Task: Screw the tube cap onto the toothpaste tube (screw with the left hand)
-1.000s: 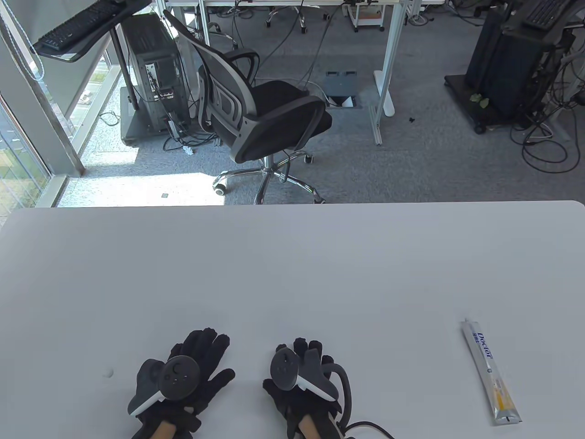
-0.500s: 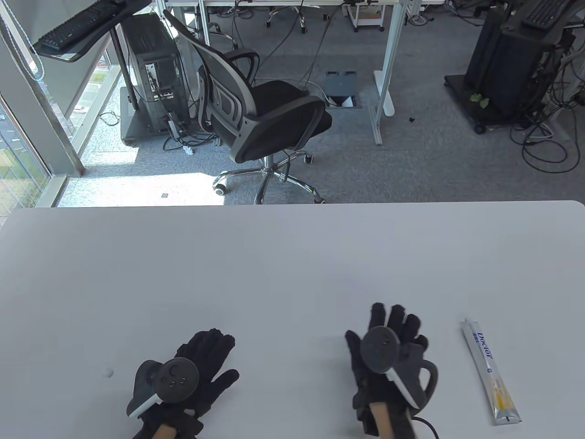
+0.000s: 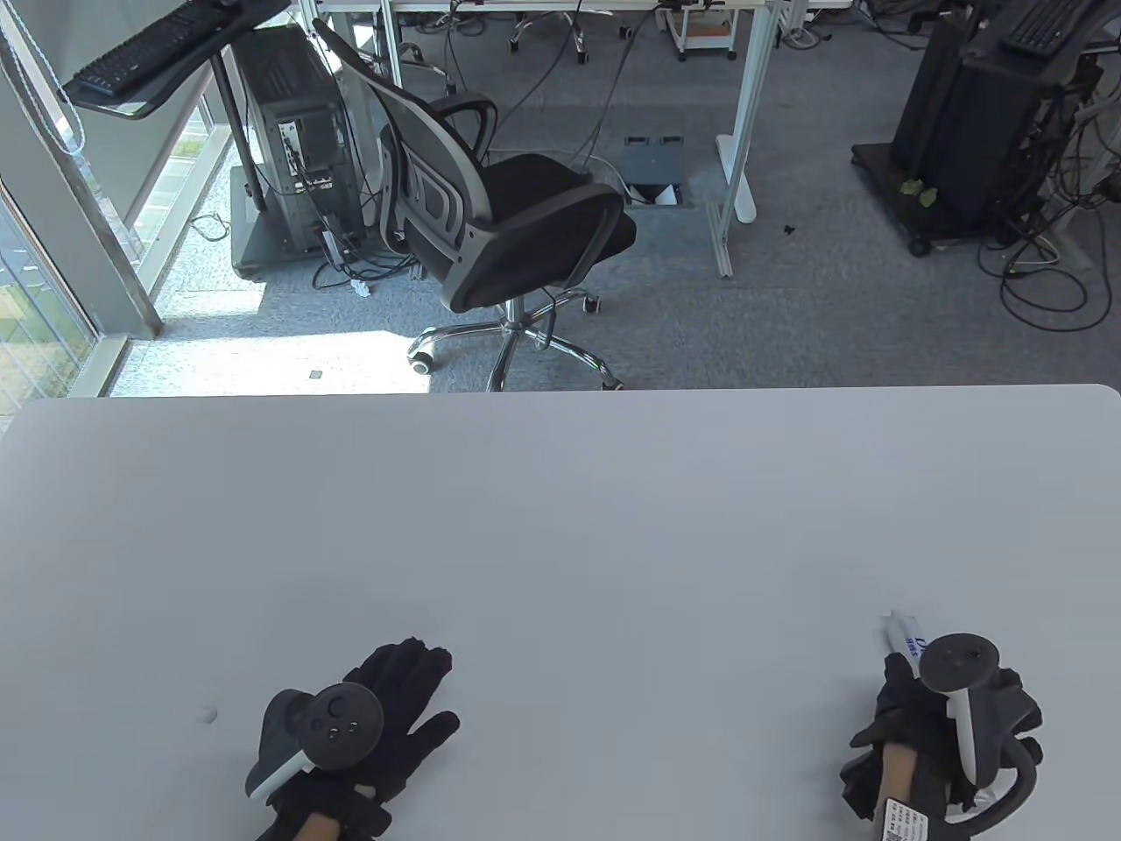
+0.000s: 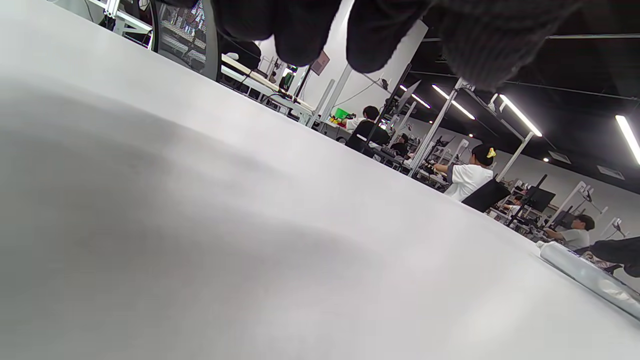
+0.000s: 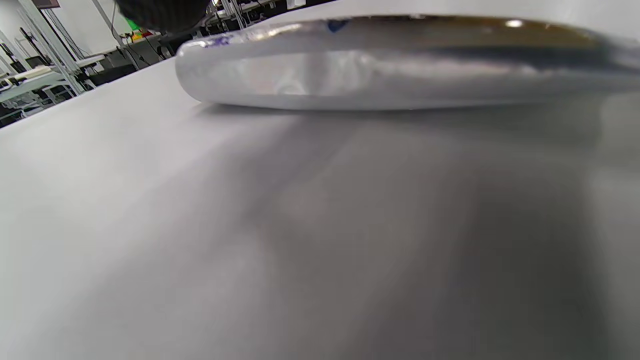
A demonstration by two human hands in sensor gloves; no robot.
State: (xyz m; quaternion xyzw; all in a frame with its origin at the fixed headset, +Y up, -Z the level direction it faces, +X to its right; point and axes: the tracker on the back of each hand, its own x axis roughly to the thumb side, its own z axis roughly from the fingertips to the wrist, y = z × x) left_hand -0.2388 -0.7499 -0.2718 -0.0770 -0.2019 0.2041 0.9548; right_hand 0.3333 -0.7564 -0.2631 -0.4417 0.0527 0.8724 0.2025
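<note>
The white toothpaste tube [image 3: 903,632] lies on the table at the front right; only its far end shows past my right hand [image 3: 906,701], which is over the rest of it. In the right wrist view the tube [image 5: 400,70] lies flat on the table, with one gloved fingertip [image 5: 160,12] above its end. Whether the fingers grip it is hidden. The small white cap [image 3: 207,715] sits on the table left of my left hand [image 3: 420,692], which rests flat with its fingers spread and holds nothing. The left wrist view shows the tube [image 4: 585,272] at the far right.
The white table [image 3: 560,526] fills the lower half of the view. Behind its far edge is an office chair [image 3: 499,228] on the floor.
My right hand has moved right from the table's middle front onto the tube and now covers most of it. My left hand has stayed in place.
</note>
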